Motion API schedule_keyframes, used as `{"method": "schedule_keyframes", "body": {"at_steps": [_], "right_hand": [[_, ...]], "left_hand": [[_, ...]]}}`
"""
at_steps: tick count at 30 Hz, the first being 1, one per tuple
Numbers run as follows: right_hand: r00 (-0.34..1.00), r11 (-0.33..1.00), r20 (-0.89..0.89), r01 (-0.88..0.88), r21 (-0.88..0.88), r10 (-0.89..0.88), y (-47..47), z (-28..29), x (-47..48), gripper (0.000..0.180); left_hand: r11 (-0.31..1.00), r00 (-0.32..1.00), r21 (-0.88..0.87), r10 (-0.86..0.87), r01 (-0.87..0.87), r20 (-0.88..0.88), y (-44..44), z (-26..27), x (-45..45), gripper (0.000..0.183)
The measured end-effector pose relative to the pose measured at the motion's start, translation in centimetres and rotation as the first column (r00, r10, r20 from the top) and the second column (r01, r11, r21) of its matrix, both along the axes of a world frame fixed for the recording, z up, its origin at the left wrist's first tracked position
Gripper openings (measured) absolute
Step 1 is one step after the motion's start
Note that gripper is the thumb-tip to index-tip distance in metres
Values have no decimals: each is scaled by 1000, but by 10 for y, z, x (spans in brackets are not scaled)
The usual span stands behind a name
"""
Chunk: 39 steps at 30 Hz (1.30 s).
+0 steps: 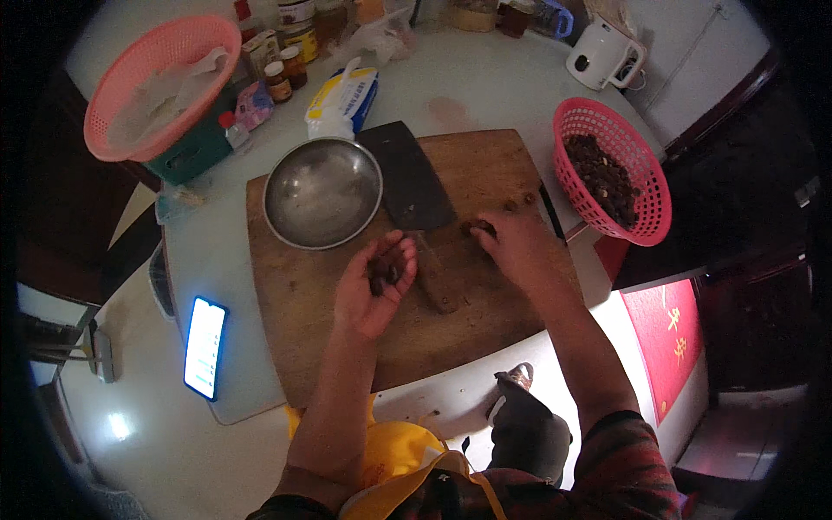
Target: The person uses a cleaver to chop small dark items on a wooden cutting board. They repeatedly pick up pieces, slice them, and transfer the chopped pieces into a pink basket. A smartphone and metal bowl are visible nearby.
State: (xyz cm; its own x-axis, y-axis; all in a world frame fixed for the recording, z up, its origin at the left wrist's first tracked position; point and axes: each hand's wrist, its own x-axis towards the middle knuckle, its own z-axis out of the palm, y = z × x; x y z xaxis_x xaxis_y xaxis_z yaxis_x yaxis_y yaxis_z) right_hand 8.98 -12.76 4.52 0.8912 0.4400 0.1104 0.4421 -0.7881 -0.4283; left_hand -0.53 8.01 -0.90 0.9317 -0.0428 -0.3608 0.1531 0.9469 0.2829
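Observation:
My left hand (375, 284) is cupped, palm up, around several dark brown pieces (385, 270) that look like dried food. To the right, my right hand (522, 250) is low over the wooden cutting board (312, 325), thumb and fingers closing on a small dark brown piece (478, 227). More small brown pieces (511, 205) lie just beyond its knuckles. Between my hands a cleaver rests on the board, its dark blade (416, 179) pointing away and its wooden handle (437, 283) towards me. A steel bowl (323, 194) stands at the board's far left.
A pink plastic basket (612, 172) of dark brown pieces stands at the right. A lit phone (206, 348) lies left. Farther back are a larger pink basket (162, 88) on a green crate (192, 156), a blue-and-yellow package (344, 97), several jars (278, 82) and a white kettle (601, 55).

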Motion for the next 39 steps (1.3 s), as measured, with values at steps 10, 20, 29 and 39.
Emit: {"method": "schedule_keyframes", "body": {"at_steps": [10,20,29,39], "right_hand": [[919,852,-371,299,429,-135,-12,24,-41,27],[860,696,-497,428,576,-117,-15,-18,-86,19],[915,777,-399,296,556,-63,-16,-25,-84,28],[849,851,-525,322,415,-66,-10,-25,-82,24]], "left_hand": [[989,997,-145,32,-20,74,-2,5,-1,41],[989,997,-134,62,-54,50,-5,8,-2,39],[997,998,-75,1,4,64,-7,2,1,35],[998,997,8,-55,54,58,-2,0,0,34]]}}
